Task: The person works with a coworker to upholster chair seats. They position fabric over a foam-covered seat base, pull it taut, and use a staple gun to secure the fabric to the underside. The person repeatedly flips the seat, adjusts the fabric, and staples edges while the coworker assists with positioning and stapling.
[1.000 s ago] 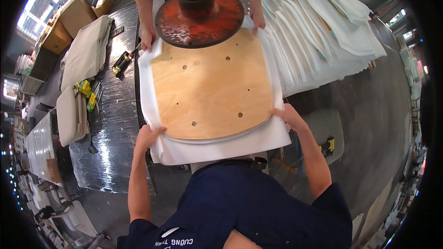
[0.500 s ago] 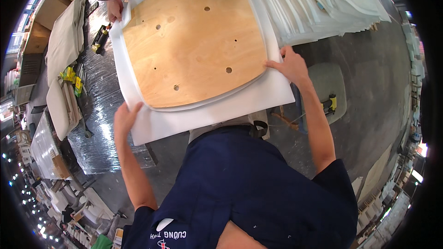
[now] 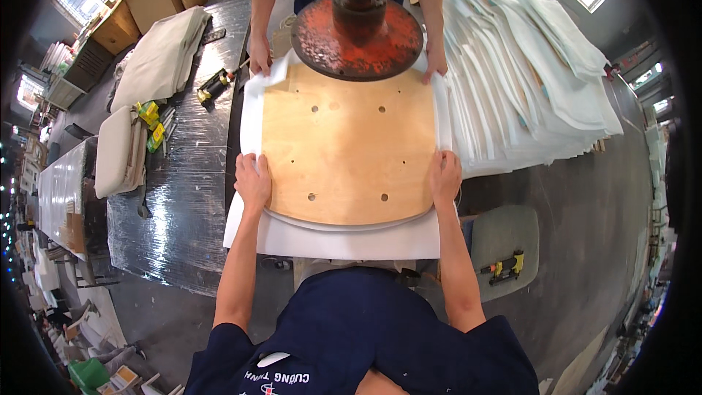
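A plywood seat panel (image 3: 349, 153) with rounded edges and several drilled holes lies on a white foam sheet (image 3: 333, 246), which sticks out around it. My left hand (image 3: 253, 181) grips the panel's left edge together with the foam. On the opposite edge my right hand (image 3: 445, 177) is closed the same way; its fingertips are partly hidden. Across from me, a co-worker's hands (image 3: 260, 57) touch the far corners of the foam and panel. A round red metal press plate (image 3: 358, 38) hangs over the far end and hides part of it.
Stacked white foam sheets (image 3: 512, 80) stand to the right. A film-wrapped table (image 3: 175, 227) on the left bears folded beige covers (image 3: 164, 55), a staple gun (image 3: 213, 88) and small yellow boxes (image 3: 150, 113). Another staple gun (image 3: 504, 268) rests on a grey seat (image 3: 504, 234) at lower right.
The panel and foam have turned to lie straight before me, under the press plate's near side. My hands have shifted from the near foam corner and right edge onto both side edges.
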`<state>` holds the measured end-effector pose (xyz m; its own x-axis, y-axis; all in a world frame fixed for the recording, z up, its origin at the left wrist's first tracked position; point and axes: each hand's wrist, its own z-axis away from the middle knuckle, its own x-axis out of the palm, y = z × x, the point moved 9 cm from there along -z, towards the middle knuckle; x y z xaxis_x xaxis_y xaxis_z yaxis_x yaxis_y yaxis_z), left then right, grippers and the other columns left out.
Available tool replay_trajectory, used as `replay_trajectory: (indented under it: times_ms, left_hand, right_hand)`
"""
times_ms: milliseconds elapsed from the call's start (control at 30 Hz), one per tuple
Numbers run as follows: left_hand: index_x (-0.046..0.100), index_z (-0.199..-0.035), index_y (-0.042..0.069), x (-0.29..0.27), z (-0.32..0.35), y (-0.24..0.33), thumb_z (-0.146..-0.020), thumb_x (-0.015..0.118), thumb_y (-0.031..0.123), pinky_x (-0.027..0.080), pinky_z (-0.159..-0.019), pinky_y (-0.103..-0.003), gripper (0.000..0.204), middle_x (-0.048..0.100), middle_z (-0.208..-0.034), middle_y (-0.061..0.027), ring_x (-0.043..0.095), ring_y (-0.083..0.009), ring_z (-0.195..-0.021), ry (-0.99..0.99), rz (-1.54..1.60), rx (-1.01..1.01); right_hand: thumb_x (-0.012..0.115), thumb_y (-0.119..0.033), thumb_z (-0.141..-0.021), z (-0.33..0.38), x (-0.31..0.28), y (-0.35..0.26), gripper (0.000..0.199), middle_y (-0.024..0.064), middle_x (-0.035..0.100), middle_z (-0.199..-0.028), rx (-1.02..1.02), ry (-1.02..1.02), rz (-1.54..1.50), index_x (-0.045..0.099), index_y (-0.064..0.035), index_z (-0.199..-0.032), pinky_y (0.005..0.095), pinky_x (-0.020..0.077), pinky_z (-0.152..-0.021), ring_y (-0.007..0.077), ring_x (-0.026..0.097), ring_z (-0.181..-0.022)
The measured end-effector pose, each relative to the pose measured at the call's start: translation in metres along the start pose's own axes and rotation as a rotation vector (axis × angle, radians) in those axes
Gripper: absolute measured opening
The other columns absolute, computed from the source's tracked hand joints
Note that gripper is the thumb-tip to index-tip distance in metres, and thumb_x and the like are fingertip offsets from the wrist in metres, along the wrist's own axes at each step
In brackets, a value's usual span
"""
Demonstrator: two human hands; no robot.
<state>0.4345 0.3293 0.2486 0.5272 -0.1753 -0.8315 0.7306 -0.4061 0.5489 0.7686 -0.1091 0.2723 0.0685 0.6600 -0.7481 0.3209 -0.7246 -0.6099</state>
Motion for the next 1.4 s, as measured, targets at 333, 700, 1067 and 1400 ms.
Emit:
replay_trajectory:
  times_ms: [333,700,1067,1400]
  left_hand:
    - [0.05,-0.138,0.008,-0.005,-0.01,0.003,-0.105,0.053,0.054,0.047,-0.105,-0.052,0.056,0.057,-0.142,-0.0263,0.057,-0.0466,-0.131,-0.152,0.145,-0.082]
    - [0.031,-0.166,0.017,-0.008,-0.006,0.003,-0.105,0.05,0.058,0.047,-0.108,-0.055,0.075,0.056,-0.148,-0.0262,0.058,-0.0472,-0.131,-0.203,0.088,-0.102]
    - [0.036,-0.164,0.013,-0.009,-0.002,0.007,-0.108,0.048,0.052,0.05,-0.098,-0.055,0.069,0.065,-0.127,-0.0249,0.065,-0.0441,-0.115,-0.111,0.044,-0.009]
    - [0.034,-0.165,0.014,-0.004,0.004,0.004,-0.109,0.046,0.052,0.05,-0.096,-0.055,0.069,0.066,-0.123,-0.027,0.065,-0.0468,-0.112,-0.116,0.021,-0.009]
  right_hand:
    - [0.052,-0.037,-0.109,0.008,0.004,0.0,0.031,0.0172,0.064,-0.122,0.135,-0.047,0.04,0.062,-0.0074,-0.113,0.0526,0.0489,-0.095,0.0407,0.061,-0.114]
    - [0.054,-0.047,-0.106,0.006,0.002,0.005,0.053,0.028,0.063,-0.134,0.173,0.002,0.117,0.056,-0.0034,-0.136,0.0526,0.0496,-0.1,0.046,0.061,-0.123]
    - [0.048,-0.063,-0.105,0.007,0.013,0.029,0.079,0.035,0.064,-0.133,0.296,-0.148,0.063,0.05,0.0055,-0.145,0.0537,0.0477,-0.105,0.0501,0.063,-0.123]
    - [0.048,-0.065,-0.104,-0.001,0.014,0.024,0.082,0.0337,0.064,-0.135,0.275,-0.154,0.085,0.049,0.0065,-0.145,0.0526,0.0468,-0.106,0.0491,0.062,-0.125]
